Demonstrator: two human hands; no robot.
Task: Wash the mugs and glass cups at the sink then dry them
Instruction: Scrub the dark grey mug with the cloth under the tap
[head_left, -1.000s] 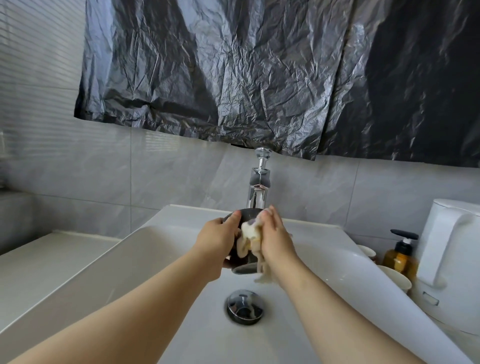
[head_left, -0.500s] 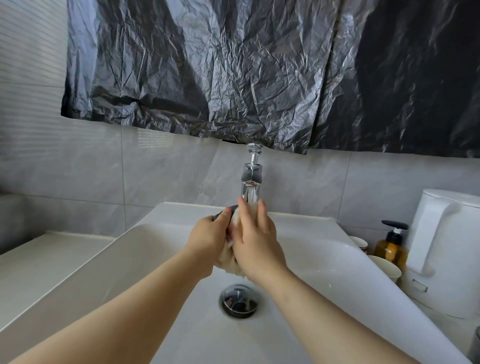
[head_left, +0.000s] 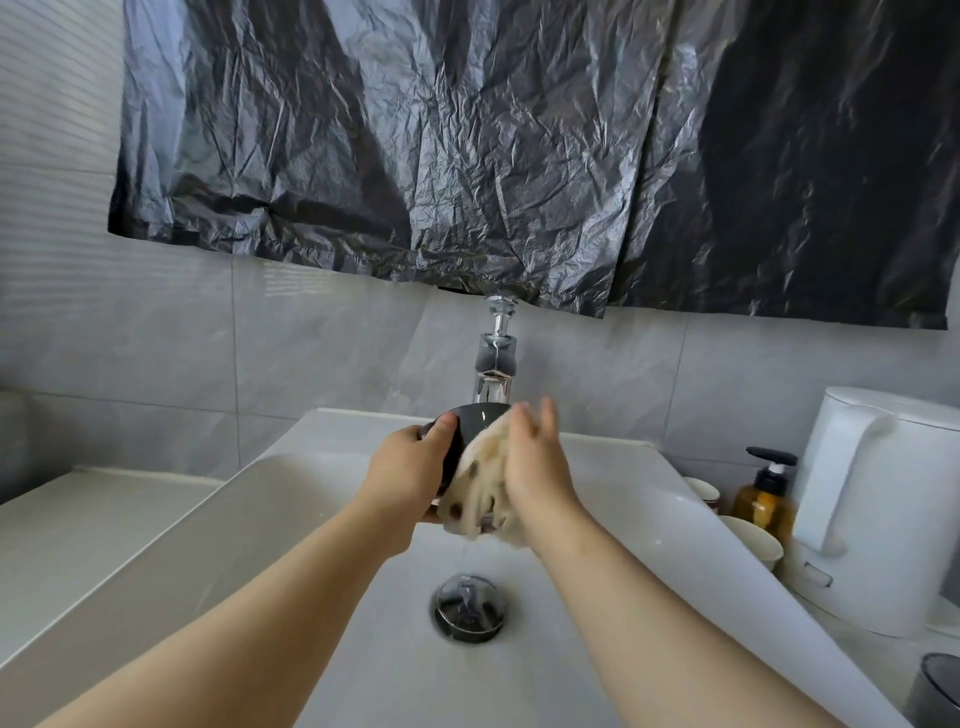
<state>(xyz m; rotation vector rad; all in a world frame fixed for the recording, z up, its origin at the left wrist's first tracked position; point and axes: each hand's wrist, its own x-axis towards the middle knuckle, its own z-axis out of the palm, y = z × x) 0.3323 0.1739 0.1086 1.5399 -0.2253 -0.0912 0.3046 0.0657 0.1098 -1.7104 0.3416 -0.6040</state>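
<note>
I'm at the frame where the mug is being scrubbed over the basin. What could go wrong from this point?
1. The left hand alone grips the dark mug above the hard white sink. If the mug is wet, it could slip and chip.
2. The mug's rim sits just under the faucet, so lifting it while scrubbing might knock it.
3. The right hand only presses the cloth with straight fingers, so the cloth may fall toward the drain.

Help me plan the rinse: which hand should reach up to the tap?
Likely right. The left hand grips the dark mug; the right hand only presses the cloth with straight fingers, nearest the tap.
</note>
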